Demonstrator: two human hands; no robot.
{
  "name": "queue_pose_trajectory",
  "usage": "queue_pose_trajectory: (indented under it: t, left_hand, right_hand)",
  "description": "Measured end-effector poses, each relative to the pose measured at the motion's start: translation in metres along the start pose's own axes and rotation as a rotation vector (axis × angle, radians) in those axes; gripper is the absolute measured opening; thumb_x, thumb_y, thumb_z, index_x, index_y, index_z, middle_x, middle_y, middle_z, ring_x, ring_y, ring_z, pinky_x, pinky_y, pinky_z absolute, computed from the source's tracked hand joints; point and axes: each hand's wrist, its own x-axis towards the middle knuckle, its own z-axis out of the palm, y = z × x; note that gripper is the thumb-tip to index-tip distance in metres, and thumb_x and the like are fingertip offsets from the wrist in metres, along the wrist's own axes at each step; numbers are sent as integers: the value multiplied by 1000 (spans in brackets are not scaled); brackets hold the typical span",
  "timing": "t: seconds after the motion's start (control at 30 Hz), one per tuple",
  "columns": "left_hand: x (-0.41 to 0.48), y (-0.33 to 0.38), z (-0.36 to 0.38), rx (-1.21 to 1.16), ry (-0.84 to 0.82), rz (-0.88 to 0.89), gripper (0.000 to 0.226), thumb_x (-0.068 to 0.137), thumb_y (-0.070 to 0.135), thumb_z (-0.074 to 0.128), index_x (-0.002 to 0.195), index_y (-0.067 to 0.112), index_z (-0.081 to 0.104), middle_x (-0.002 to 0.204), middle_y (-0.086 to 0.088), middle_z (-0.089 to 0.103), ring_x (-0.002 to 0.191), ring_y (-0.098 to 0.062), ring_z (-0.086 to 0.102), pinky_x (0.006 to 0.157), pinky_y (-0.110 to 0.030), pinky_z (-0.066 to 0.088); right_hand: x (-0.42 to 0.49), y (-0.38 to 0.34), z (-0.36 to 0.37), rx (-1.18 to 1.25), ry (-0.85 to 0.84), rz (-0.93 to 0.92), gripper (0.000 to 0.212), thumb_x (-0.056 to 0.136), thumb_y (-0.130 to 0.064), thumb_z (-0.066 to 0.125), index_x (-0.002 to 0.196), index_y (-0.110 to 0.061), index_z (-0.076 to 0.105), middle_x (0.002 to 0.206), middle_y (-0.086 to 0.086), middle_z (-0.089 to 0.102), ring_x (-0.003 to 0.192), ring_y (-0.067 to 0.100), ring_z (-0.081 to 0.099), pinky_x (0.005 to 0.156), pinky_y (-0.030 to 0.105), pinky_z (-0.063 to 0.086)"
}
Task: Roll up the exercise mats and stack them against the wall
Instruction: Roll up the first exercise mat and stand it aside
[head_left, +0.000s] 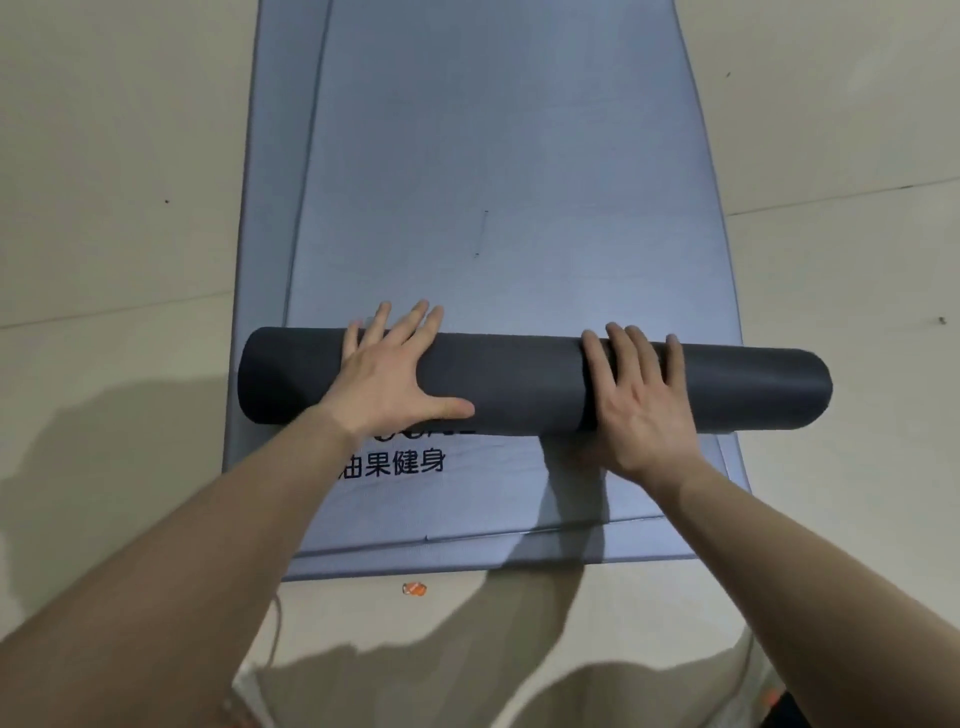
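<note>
Mat-rolling under way: a person's left hand (395, 374) and right hand (639, 400) press flat on a dark grey roll (524, 384) lying crosswise just below the middle of the frame. Both hands are open, with the fingers straight and spread over the top of the roll and the left thumb stretched along its near side. Neither hand curls round it. The roll sits on a blue-grey mat (493, 156) that runs flat to the top edge of the frame, and by the look of it far more of that mat lies flat than is wound in. Toward the bottom of the frame a lower mat (493, 499) lies uncovered, with black lettering (392, 465) partly hidden by the roll and the left wrist. The edge of a further layer shows beneath it. A small orange scrap (414, 588) lies on the pale floor (130, 208) just past the mats' near end. The step in hand appears to be the rolling itself, at an early stage. The next move likely calls for an even push from both palms toward the top of the frame. The right end sits a little lower in the picture than the left, so the right side may need more push to keep the ends square. No wall can be made out, and stacking is not yet begun.
</note>
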Motion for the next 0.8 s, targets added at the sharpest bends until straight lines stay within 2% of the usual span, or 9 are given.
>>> queue_pose_trajectory:
  t: [0.13,0.23,0.33,0.43,0.53,0.6,0.67,0.77,0.8]
  left_hand:
    - [-5,-3,9,356,133,143,133,55,85,70,159,21,18,158,-5,29,144,-36,27,122,-54,19]
    - [-1,1,7,335,154,133,107,62,62,79,151,27,32,145,0,48,128,-32,47,114,-49,33]
    - [-9,10,-10,273,-22,139,102,53,64,79,142,34,40,128,6,57,108,-27,60,96,-44,49]
    - [-36,18,-13,177,-339,133,98,49,65,82,136,40,45,118,11,59,105,-21,61,87,-42,52]
    - [-36,21,-22,82,-511,104,89,47,63,87,127,45,53,109,16,65,103,-18,62,84,-37,51]
    - [-28,22,-33,14,-572,39,89,50,59,91,130,46,54,114,16,67,107,-17,62,83,-33,48]
    - [-35,25,-38,35,-429,-49,100,57,62,89,145,42,46,134,11,61,121,-21,57,93,-37,46]
    - [-75,37,-22,143,136,-174,81,84,68,62,152,33,38,153,-1,45,140,-28,41,115,-50,30]
    - [-89,39,-13,162,172,-182,84,86,71,54,156,31,30,161,-6,33,148,-33,28,120,-55,21]
  right_hand:
    - [42,11,-11,29,-15,-21,118,49,-88,59,143,-18,42,127,6,56,115,31,54,109,49,34]
    - [51,15,-29,44,-156,-38,110,47,-86,55,138,-26,42,123,2,57,112,28,56,106,43,38]
    - [44,16,-42,77,-345,-76,105,51,-79,74,140,-31,44,123,1,60,112,27,59,102,42,44]
    - [6,12,-41,191,-510,-91,114,47,-81,72,145,-32,42,123,-2,61,113,26,59,105,43,44]
    - [-56,-7,-17,108,-262,-72,125,52,-67,80,155,-24,25,144,7,49,132,34,46,117,53,28]
    - [-80,-15,-3,86,-131,-40,131,45,-51,92,155,-20,28,148,13,45,135,39,42,115,58,25]
    - [-65,-11,-7,124,-173,-38,132,42,-58,93,153,-24,30,147,9,46,134,35,44,114,56,27]
    - [-13,8,-36,227,-334,-17,127,49,-76,82,154,-35,25,152,0,41,140,28,38,119,51,24]
    - [-1,11,-44,234,-371,-14,128,51,-78,82,155,-36,22,155,1,36,144,28,33,120,51,22]
